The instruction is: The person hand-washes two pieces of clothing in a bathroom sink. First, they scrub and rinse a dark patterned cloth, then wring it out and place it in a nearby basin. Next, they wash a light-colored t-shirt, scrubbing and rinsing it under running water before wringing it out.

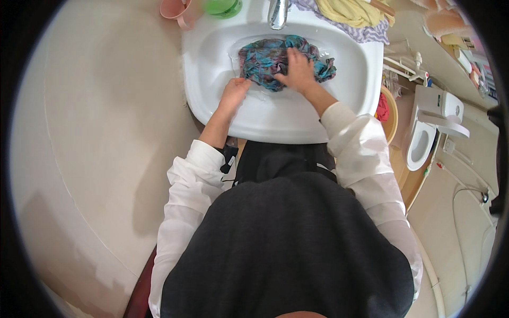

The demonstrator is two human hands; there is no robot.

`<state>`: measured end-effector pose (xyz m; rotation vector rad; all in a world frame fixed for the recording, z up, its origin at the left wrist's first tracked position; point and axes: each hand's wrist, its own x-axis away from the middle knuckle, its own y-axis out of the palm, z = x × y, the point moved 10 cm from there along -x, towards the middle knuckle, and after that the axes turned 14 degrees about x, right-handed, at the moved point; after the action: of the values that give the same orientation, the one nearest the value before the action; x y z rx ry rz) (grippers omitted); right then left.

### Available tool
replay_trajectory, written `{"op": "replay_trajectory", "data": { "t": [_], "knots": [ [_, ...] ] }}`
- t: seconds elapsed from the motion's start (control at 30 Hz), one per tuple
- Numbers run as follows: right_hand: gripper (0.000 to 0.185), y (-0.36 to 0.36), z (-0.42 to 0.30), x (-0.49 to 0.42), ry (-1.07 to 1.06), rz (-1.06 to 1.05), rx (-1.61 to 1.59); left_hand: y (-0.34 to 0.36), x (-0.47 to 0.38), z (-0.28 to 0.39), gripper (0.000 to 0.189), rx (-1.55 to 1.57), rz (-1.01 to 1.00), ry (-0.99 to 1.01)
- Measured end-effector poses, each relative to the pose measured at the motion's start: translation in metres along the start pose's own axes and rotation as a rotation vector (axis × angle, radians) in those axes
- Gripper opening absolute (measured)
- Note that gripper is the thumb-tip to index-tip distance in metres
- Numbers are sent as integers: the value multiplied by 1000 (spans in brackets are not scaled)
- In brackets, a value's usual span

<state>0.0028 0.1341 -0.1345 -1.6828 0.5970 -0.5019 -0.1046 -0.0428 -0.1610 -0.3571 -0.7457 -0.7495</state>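
Note:
A crumpled, wet-looking cloth in blue, teal and dark purple (264,61) lies in the white washbasin (278,127), below the chrome faucet (278,15). The fingers of my left hand (236,92) pinch the cloth's lower left edge. Spread over the right part of the cloth is my right hand (299,71), palm down, with its fingers apart and slightly blurred. The cloth's underside and the drain are hidden.
A pink cup (173,10) and a green container (224,8) stand at the basin's back left. Yellow cloth (346,12) and a striped cloth (368,33) lie at its back right. A tub (391,115) and a toilet (421,145) are to the right.

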Motion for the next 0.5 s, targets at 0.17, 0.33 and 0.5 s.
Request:
{"op": "replay_trajectory", "data": {
  "t": [0.17,0.33,0.5],
  "knots": [
    [63,58,-48,21,-213,-580,176,2,10,4,46,26,-15,24],
    [39,13,-34,13,-126,-595,75,-10,13,3,49,-15,-19,36],
    [34,-108,-26,-15,-237,-381,-590,-5,18,35,63,-37,-75,228]
  ]
}}
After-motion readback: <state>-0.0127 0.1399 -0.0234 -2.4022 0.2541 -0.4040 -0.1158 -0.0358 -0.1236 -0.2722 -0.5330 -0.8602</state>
